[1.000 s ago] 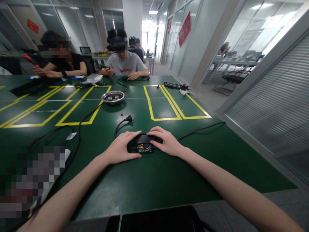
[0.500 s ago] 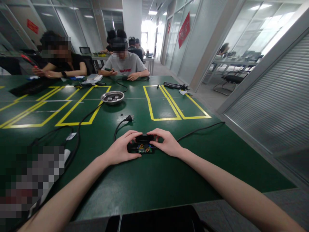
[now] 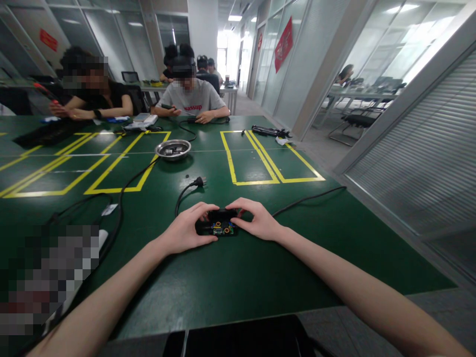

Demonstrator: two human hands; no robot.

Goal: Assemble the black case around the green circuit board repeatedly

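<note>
A small black plastic case (image 3: 204, 228) lies in front of me with its inside showing a circuit board (image 3: 223, 229) with copper-coloured coils. Just behind the board, a black cover (image 3: 222, 214) stands tilted up along the far side. My left hand (image 3: 188, 225) is curled round the left end, thumb along the near edge and fingertips at the cover. At the other end, my right hand (image 3: 256, 218) grips the cover's right side between thumb and fingers. The fingertips of both hands partly hide the cover's ends.
A plug (image 3: 200, 182) on a black cord lies beyond my hands. Farther off stands a metal bowl (image 3: 173, 150) with metal parts inside. Yellow tape marks the green table (image 3: 260, 277). Another cord (image 3: 308, 201) runs right. Two people sit across the table, one holding a screwdriver-like tool.
The cover has tipped slightly, and its far edge sits a little lower. Both hands keep nearly the same place and grip.
</note>
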